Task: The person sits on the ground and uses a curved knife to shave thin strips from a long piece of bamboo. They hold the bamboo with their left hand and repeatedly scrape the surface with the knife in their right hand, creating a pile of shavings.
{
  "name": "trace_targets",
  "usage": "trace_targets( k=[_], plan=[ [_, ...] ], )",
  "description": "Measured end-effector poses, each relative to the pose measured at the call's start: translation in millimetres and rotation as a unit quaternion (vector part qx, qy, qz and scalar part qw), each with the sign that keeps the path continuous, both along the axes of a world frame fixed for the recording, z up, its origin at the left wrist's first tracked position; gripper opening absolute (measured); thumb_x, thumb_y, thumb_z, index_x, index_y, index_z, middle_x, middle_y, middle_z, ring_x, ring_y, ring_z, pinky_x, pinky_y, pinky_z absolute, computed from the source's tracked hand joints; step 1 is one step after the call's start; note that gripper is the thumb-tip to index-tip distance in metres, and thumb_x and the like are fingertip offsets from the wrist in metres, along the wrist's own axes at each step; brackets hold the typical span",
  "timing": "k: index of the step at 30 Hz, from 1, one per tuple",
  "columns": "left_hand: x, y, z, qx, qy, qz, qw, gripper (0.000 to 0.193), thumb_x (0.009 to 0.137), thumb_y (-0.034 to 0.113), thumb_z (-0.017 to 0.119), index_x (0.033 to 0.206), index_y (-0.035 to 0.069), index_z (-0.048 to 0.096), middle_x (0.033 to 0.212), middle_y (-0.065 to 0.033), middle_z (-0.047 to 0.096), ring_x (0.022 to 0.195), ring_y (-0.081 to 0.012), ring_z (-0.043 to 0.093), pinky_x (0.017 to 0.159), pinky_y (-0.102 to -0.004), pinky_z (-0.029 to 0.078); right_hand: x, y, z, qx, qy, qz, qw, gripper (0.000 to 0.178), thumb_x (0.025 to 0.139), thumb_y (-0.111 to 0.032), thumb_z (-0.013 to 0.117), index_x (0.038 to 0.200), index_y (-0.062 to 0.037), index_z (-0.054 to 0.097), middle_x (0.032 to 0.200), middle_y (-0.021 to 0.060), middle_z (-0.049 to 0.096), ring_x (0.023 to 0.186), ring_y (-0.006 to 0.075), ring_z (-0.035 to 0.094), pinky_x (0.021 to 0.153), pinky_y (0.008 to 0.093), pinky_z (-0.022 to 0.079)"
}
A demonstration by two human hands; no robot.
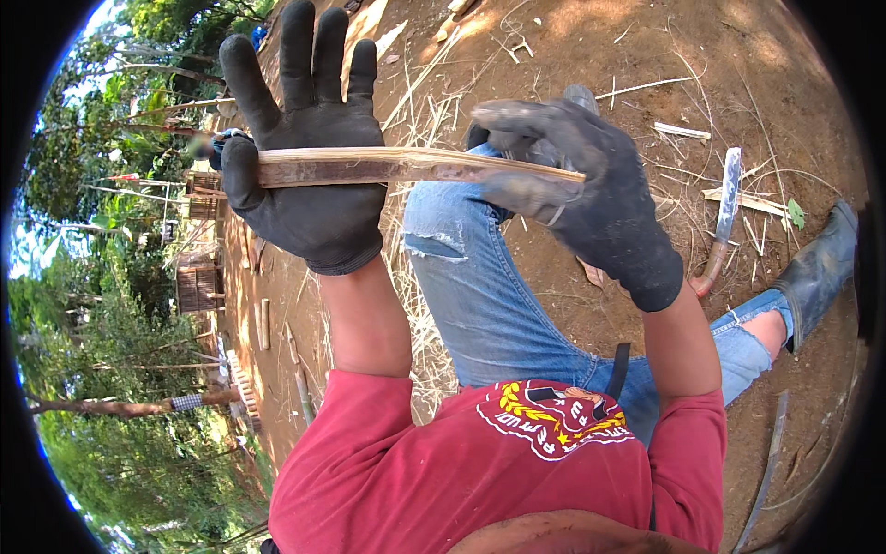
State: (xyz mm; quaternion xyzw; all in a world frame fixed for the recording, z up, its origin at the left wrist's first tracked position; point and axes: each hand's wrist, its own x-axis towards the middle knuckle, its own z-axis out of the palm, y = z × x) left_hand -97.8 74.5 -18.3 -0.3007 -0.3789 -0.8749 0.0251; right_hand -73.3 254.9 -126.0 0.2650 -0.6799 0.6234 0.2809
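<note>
A long split wood strip (378, 166), pale along its upper edge and brown on its face, lies across both black-gloved hands. My left hand (309, 175) has its palm up and four fingers spread, while its bent thumb clamps the strip's left end against the palm. At the other end, my right hand (581, 175) is half curled, its fingers and thumb smeared by motion. The strip's right tip lies sharp over that palm, and whether the fingers press on it is unclear.
A machete (724, 212) with a brown handle lies on the dirt beyond my right arm. Pale wood splinters (681, 131) and shavings (429, 332) litter the ground. My bent knee (452, 222) is below the strip; a rubber boot (821, 268) is at right. A long thin strip (766, 471) lies lower right.
</note>
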Motion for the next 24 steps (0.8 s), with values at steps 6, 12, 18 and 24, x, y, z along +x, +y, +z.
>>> trace_targets(
  k=[6,12,18,24],
  plan=[
    [5.8,4.0,-4.2,-0.018,0.040,-0.009,0.999,0.059,0.091,0.040,0.049,0.146,0.019,0.042,0.153,-0.0248,0.028,0.141,-0.0427,0.027,0.118,-0.0574,0.013,-20.7,-22.9,20.3,0.093,0.140,-0.001,0.986,0.023,0.082,-0.030,0.069,0.091,-0.0096,0.066,0.084,0.0072,0.061,0.082,0.0256,0.061,0.072,0.0384,0.049],
    [32.7,41.9,4.4,-0.131,0.030,0.224,0.965,0.062,0.092,0.041,0.046,0.148,0.015,0.037,0.152,-0.0266,0.029,0.141,-0.0430,0.028,0.117,-0.0569,0.015,-10.7,-38.8,28.9,0.159,0.199,-0.174,0.951,0.018,0.078,-0.024,0.071,0.088,-0.0106,0.063,0.086,0.0046,0.056,0.081,0.0242,0.057,0.072,0.0380,0.046],
    [40.6,66.8,20.6,-0.102,-0.041,0.305,0.946,0.064,0.093,0.039,0.046,0.149,0.012,0.034,0.151,-0.0274,0.030,0.140,-0.0411,0.029,0.117,-0.0549,0.017,-13.4,9.3,82.7,-0.115,0.189,-0.178,0.959,0.021,0.086,-0.016,0.070,0.099,-0.0025,0.061,0.090,0.0070,0.066,0.081,0.0158,0.064,0.075,0.0308,0.051],
    [25.0,32.3,15.0,0.002,0.015,0.059,0.998,0.066,0.093,0.039,0.046,0.150,0.009,0.030,0.151,-0.0277,0.029,0.140,-0.0400,0.030,0.117,-0.0531,0.019,-15.6,15.0,79.1,-0.058,0.094,-0.074,0.991,0.032,0.085,-0.021,0.073,0.111,-0.0042,0.064,0.096,0.0068,0.067,0.087,0.0147,0.064,0.080,0.0305,0.053]
  ],
)
